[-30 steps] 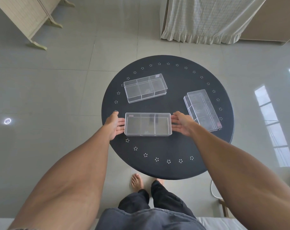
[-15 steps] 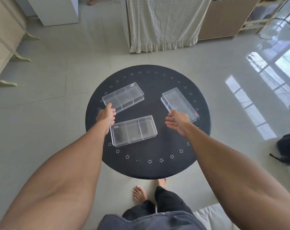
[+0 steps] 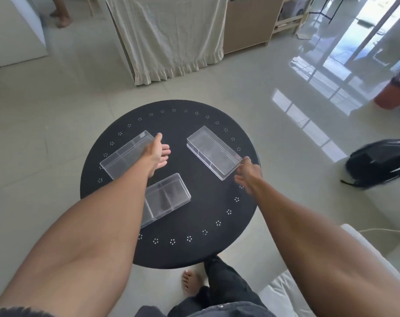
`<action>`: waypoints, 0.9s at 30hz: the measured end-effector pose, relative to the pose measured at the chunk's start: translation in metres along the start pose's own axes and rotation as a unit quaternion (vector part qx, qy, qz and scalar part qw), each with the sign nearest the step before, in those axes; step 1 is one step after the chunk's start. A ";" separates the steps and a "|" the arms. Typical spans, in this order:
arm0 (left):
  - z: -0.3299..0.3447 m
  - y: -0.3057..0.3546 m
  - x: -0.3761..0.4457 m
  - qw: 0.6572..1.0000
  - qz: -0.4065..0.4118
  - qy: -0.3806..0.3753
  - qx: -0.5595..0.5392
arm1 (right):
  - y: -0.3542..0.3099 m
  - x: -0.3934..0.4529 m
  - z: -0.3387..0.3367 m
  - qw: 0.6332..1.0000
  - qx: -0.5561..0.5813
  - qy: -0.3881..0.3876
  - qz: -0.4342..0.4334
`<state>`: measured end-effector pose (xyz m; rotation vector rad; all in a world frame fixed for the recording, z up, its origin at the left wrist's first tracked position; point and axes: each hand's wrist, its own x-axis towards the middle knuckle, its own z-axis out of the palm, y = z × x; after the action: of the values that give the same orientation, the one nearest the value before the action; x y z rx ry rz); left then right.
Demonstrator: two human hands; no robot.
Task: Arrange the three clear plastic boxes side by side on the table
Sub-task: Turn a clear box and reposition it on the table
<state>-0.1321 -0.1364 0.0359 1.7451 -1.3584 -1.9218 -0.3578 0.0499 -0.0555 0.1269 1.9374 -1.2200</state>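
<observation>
Both hands have left the near box (image 3: 167, 197): left hand (image 3: 159, 152) open beside the left box (image 3: 126, 154), right hand (image 3: 248, 172) open at the right box (image 3: 214, 152); the forearm hides the near box's end.

A pale, glossy tiled floor (image 3: 57, 115) fills the room, mirroring bright window light (image 3: 308, 115) at the right. A cream cloth with a ruffled hem (image 3: 171, 37) hangs at the far side beside a tan cabinet (image 3: 247, 24), and a white unit (image 3: 14, 35) stands at the far left. A black backpack (image 3: 379, 163) lies on the floor at right, with an orange bin (image 3: 393, 92) beyond it.
</observation>
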 end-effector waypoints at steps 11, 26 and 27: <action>0.042 0.038 0.058 0.998 -0.002 -0.026 0.061 | 0.007 0.007 0.005 0.990 0.114 -0.005 0.084; 0.086 0.058 0.095 0.992 -0.026 -0.058 0.113 | 0.005 0.039 0.009 0.987 0.116 0.016 0.110; 0.086 0.057 0.097 0.990 -0.026 -0.055 0.124 | 0.004 0.041 0.009 0.988 0.111 0.018 0.109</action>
<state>-0.2572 -0.1931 0.0011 1.8219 -1.6715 -1.9741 -0.3776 0.0311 -0.0884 0.4687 1.7593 -1.2881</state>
